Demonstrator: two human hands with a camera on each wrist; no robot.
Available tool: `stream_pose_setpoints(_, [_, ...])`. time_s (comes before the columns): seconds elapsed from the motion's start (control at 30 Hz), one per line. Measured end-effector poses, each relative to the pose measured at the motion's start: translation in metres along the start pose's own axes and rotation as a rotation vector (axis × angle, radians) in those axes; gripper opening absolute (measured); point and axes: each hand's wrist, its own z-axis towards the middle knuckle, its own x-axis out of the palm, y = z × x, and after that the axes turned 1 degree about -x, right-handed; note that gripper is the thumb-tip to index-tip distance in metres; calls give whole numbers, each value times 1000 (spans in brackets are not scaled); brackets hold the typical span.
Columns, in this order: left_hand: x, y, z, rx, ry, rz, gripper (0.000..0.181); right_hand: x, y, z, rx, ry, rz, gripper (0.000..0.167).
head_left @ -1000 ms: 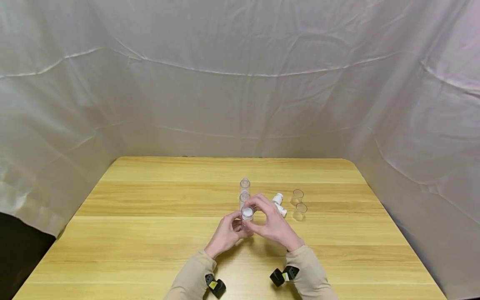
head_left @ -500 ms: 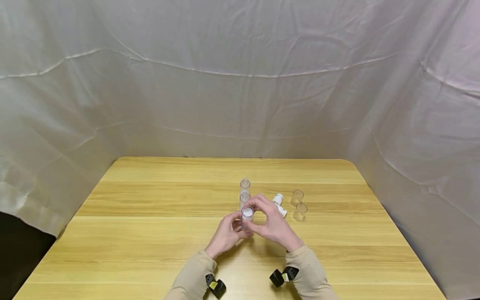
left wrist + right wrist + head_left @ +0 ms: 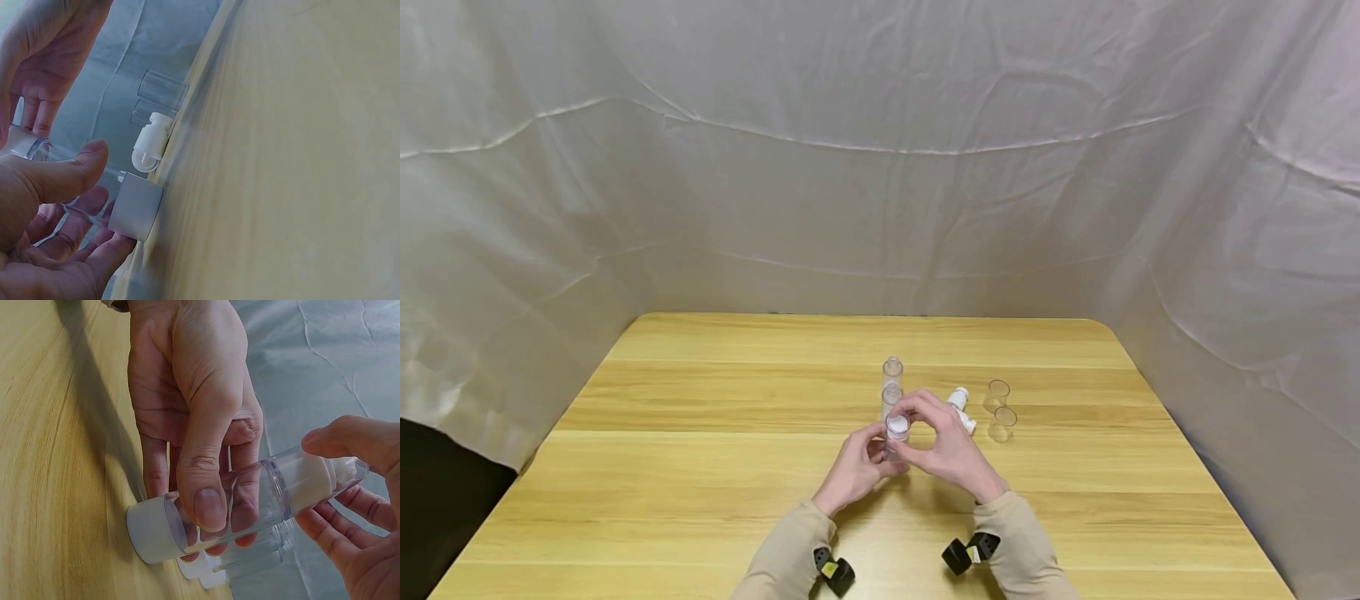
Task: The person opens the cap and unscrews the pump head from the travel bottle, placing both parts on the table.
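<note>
A clear bottle with a white base (image 3: 152, 531) stands upright on the table, gripped round its body by the left hand (image 3: 853, 468); the right wrist view shows that thumb on the near side. At the bottle's top the right hand (image 3: 950, 450) pinches a clear cap with a white pump part inside (image 3: 307, 481). Two more clear bottles (image 3: 892, 372) stand in a row just behind. In the left wrist view the held bottle's white base (image 3: 136, 206) is below the left thumb.
White pump pieces (image 3: 958, 398) lie to the right of the bottles. Two clear caps (image 3: 997, 397) stand farther right on the wooden table (image 3: 715, 500). Grey cloth (image 3: 880, 208) hangs around the back and sides.
</note>
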Motion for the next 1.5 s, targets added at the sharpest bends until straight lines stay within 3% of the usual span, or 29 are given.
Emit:
stream_pose_setpoints(0.73, [2,-1,3,-3,4,3,41,-3,-5,1,-10,-13,9,33])
stream_pose_setpoints(1.13, [4,-2,3,-9,-8,19,41,-8,-2,0,69,-24,152,36])
stream_pose_setpoints(1.5, [4,-3,2,-3,-7,24,36,-10,0,0,21,-76,192,34])
